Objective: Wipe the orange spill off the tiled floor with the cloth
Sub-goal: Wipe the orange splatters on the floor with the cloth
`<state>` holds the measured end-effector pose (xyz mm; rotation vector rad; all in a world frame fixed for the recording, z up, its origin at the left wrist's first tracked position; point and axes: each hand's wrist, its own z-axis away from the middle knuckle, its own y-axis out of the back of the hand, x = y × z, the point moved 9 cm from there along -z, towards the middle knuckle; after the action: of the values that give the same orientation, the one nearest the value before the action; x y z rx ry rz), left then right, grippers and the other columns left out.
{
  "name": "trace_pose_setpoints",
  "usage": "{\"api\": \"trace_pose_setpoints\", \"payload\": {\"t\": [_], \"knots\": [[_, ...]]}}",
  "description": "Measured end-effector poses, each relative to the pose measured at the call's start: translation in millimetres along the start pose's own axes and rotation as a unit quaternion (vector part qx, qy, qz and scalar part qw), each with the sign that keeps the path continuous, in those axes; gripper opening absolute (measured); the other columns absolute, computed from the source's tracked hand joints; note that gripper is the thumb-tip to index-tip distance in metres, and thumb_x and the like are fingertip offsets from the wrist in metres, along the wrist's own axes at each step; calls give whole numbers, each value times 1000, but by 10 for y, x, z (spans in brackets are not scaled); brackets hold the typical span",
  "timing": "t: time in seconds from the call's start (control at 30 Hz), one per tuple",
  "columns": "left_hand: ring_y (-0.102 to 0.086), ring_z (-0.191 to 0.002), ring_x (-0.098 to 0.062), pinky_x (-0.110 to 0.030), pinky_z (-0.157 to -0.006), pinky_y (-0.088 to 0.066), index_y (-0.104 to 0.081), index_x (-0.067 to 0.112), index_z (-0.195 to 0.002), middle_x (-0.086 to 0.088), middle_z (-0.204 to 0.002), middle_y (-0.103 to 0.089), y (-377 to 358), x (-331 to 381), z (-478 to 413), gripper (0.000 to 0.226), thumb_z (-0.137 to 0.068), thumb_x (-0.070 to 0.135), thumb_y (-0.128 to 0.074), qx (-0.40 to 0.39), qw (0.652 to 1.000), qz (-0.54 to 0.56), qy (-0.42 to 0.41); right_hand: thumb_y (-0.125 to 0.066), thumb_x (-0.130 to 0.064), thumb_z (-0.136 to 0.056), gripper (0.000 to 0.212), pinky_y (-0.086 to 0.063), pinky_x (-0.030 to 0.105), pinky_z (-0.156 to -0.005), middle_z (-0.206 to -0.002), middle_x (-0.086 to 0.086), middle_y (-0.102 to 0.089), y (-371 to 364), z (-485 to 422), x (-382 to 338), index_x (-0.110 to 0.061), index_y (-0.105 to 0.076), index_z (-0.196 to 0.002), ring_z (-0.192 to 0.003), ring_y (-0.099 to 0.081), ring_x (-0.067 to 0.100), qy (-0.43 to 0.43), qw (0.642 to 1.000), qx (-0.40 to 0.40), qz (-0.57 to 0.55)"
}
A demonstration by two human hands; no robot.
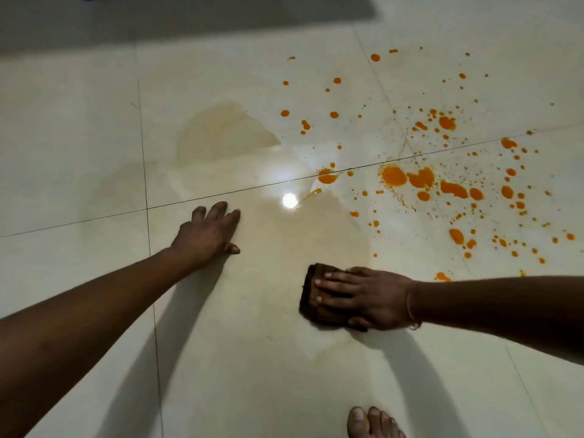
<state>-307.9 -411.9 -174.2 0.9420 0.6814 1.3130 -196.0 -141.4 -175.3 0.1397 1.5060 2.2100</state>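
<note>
Orange spill [423, 178] lies in blobs and fine splatter across the right half of the pale tiled floor [79, 137]. A folded dark brown cloth [311, 295] rests flat on the floor at lower centre. My right hand [363, 297] presses down on it, fingers spread over its top, pointing left. A faint yellowish wet smear [303, 248] spreads from the cloth up toward the spill, with another smear [221, 131] farther back. My left hand [208, 232] is planted flat on the floor to the left, fingers apart, holding nothing.
My bare foot [373, 423] shows at the bottom edge, right of centre. A ceiling light reflects as a bright spot [289, 200] on the glossy tiles. A dark band [158, 17] runs along the far edge of the floor. Dark grout lines cross the tiles.
</note>
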Motion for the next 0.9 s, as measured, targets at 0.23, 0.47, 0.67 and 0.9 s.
{"api": "trace_pose_setpoints", "payload": {"t": [0.23, 0.47, 0.67, 0.9], "knots": [[-24, -137, -35, -56, -107, -29, -34, 17, -138, -10, -148, -30, 38, 198, 10, 107, -57, 79, -67, 19, 999, -4, 37, -40, -51, -88, 68, -28, 47, -111, -154, 10, -37, -18, -296, -427, -20, -35, -148, -141, -38, 29, -321, 931, 147, -95], [-4, -145, -39, -62, -113, -8, -23, 8, -144, -18, -152, -22, 6, 412, -46, 139, -40, 92, -61, 44, 994, 3, 100, -40, -57, -92, 77, -19, 44, -112, -164, 0, -4, -499, 795, -695, -25, -12, -157, -151, -8, 18, -341, 917, 163, -129], [3, -148, -34, -57, -116, -10, -14, 13, -151, -11, -161, -4, -161, 1442, 175, 124, -59, 78, -67, 30, 998, -23, -52, -30, -62, -91, 82, -4, 43, -118, -163, 8, -4, -485, 1057, 124, -18, -7, -157, -151, -2, 25, -546, 790, 196, -198], [-4, -147, -34, -57, -116, -10, -15, 10, -148, -14, -157, -15, -202, 1755, 125, 134, -48, 79, -72, -11, 998, -59, -6, -30, -59, -94, 75, -17, 46, -115, -164, 4, -6, -800, 1843, 92, -24, -8, -157, -151, -1, 18, -520, 815, 189, -174]]}}
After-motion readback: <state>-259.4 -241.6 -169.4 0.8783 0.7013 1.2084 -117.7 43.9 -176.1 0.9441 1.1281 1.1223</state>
